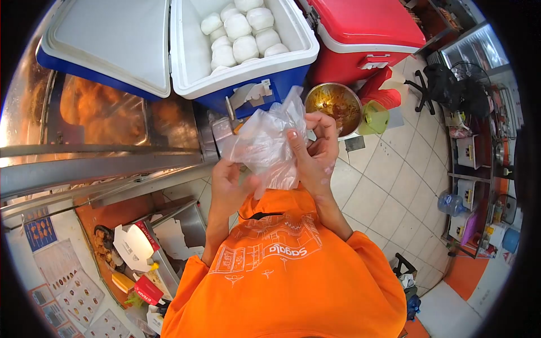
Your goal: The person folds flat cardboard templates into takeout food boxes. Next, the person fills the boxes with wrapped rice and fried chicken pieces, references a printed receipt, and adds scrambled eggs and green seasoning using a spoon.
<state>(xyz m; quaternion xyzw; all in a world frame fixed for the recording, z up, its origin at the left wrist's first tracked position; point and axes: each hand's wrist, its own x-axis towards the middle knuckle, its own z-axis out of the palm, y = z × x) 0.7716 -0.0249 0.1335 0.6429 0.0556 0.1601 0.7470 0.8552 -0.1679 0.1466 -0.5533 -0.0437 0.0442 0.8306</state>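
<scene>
A thin, clear plastic bag is stretched between my two hands in front of my orange shirt. My left hand is at the bag's lower left edge, its fingers bent and partly blurred. On the right side my right hand pinches the bag between thumb and fingers. Just beyond the bag stands a blue and white cooler with its lid open to the left. Round white pieces, several of them wrapped-looking, are piled inside.
A red cooler is shut at the upper right. Below it are a metal bowl with brown sauce and a green container. A glass case with orange-brown food stands left, above boxes. Shelves line the right.
</scene>
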